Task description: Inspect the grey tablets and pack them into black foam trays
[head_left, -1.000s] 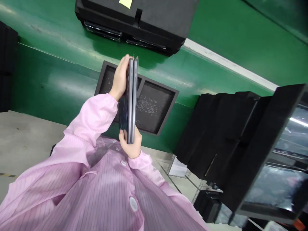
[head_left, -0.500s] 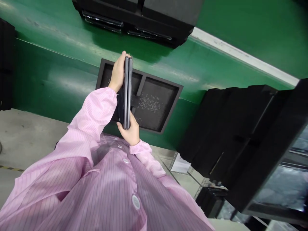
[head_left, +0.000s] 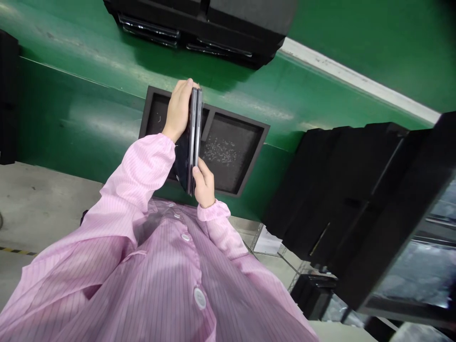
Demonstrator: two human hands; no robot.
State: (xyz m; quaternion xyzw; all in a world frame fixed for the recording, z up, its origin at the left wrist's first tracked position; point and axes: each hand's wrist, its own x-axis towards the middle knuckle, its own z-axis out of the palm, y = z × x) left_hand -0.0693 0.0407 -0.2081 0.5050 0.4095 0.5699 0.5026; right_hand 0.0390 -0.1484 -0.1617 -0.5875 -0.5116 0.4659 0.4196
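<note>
Two thin, dark tablet-like devices [head_left: 194, 137] stand on edge, face to face, with a narrow gap between them, above a black foam tray [head_left: 242, 187]. My left hand [head_left: 178, 108] is closed over their far end, its palm along the left side. Low on the right side, my right hand [head_left: 205, 184] grips the near end, the thumb by the edge and the fingers against the outer face. Part of each hand's fingers is hidden behind the devices. Divided into compartments, the tray lies on the green worktop [head_left: 107, 114]; pale marks dot its right compartment.
A stack of black foam trays [head_left: 245, 23] holding shiny flat items stands at the back. To the right rises a large group of stacked black trays [head_left: 331, 190], beside trays with plastic-wrapped contents [head_left: 416, 275]. Another black stack [head_left: 7, 99] is at the far left.
The pair of devices has shifted slightly right, in both hands. My right hand has moved from under the near end to its right side.
</note>
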